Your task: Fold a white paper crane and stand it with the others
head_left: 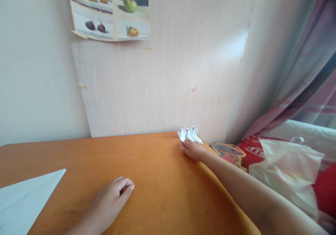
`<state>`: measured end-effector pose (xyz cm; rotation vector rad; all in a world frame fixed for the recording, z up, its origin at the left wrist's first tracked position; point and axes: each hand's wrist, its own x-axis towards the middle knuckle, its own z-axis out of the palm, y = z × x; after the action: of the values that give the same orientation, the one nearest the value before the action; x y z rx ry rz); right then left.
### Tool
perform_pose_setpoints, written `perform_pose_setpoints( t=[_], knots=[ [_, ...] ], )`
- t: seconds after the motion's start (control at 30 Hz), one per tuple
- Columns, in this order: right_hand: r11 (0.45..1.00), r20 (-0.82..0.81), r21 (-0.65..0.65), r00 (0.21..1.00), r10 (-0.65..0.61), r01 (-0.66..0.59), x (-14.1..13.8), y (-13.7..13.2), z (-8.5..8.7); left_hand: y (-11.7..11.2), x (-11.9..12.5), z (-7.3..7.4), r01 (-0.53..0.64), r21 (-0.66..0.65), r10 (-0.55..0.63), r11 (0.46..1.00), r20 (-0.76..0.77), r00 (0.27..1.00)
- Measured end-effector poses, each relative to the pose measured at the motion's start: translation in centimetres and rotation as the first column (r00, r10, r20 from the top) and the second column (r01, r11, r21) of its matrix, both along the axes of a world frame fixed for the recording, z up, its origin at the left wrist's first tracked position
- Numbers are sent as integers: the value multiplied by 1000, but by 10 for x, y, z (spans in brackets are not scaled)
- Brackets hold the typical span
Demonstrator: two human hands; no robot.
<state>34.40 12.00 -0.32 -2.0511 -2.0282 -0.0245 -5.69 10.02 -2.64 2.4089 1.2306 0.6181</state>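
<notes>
My right hand (193, 148) is stretched out to the far right corner of the orange table (147, 165). Its fingers touch a cluster of small folded white paper figures (189, 134) standing by the wall. The fingers lie fairly flat against the papers; no grip shows. My left hand (112, 196) rests on the table near the front, fingers loosely curled, nothing in it. A folded white paper sheet (25, 198) lies at the front left, apart from the left hand.
A pale wooden board (162, 70) leans against the wall behind the table, with fruit pictures (110, 11) stuck on it. To the right, past the table edge, lie plastic bags (283, 168), a red package (252, 149) and a striped curtain (309, 70).
</notes>
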Motion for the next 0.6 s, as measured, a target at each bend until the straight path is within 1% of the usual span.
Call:
perform_pose_setpoints(
  t=[0.07,0.13,0.23,0.3,0.37,0.4,0.47,0.6],
  knots=[
    [1000,10,-16,1000,27,-27,-7,6,0,0,0,0,-4,-11,4,1000,-3,1000],
    [998,15,-22,998,60,-60,-20,8,-2,0,-1,-1,-11,-17,11,1000,-6,1000],
    [993,9,-14,993,116,-116,-47,5,-5,0,-2,-2,-8,-24,8,1000,-16,1000],
    [983,-2,-7,983,183,-183,-64,1,-5,0,-2,-2,-4,-34,3,999,-19,1000],
    [970,-11,14,970,242,-242,-71,-1,-3,0,-3,-2,-4,-50,3,999,-18,1000],
    [969,-11,32,970,244,-243,-70,0,-1,0,-3,-2,-8,-59,7,998,-19,1000],
    [980,-9,65,982,191,-190,-57,3,3,0,-3,-1,-17,-70,16,997,-24,1000],
    [995,2,92,999,-34,34,-3,13,5,0,-2,-1,-18,-71,16,997,-32,999]
  ],
)
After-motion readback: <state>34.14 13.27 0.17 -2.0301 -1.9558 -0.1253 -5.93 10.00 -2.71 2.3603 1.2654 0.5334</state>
